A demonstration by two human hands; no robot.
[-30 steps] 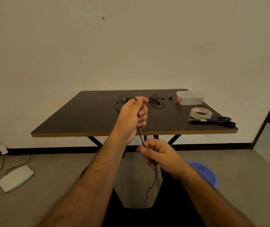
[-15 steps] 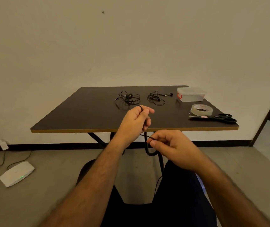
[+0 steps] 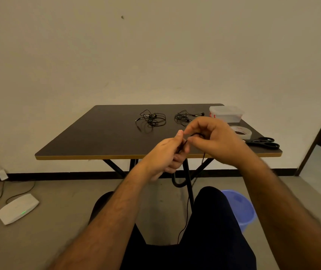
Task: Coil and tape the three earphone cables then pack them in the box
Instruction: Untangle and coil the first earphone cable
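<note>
Dangling from both hands, a thin black earphone cable (image 3: 185, 217) sags in a rounded loop below the worktop edge and trails down toward the person's dark-trousered lap. The left hand (image 3: 166, 154) has its fingers curled round the cable, thumb upright, a close grip on the gathered strands. The right hand (image 3: 212, 140) pinches the same cable between thumb and forefinger, just beside the left, the other fingers arched above. Both hands hang in front of the near edge of the worktop (image 3: 97, 133), a matte dark brown slab with a pale yellowish edge band on black angled legs.

Beyond the left grip lies a loose tangle of wiry black earphones (image 3: 152, 119); beyond the right grip, a second tangle (image 3: 183, 117). Further right stands a lidded box (image 3: 226, 113) of cloudy clear plastic, rectangular with rounded corners. Nearer, partly behind the right hand, sits a ring of translucent tape (image 3: 242, 131), and black-handled scissors (image 3: 263, 143) lie flat beside it.

On the grey floor are a blue plastic bucket (image 3: 239, 207) and a white, flat, rounded device (image 3: 17, 208) showing a green light.
</note>
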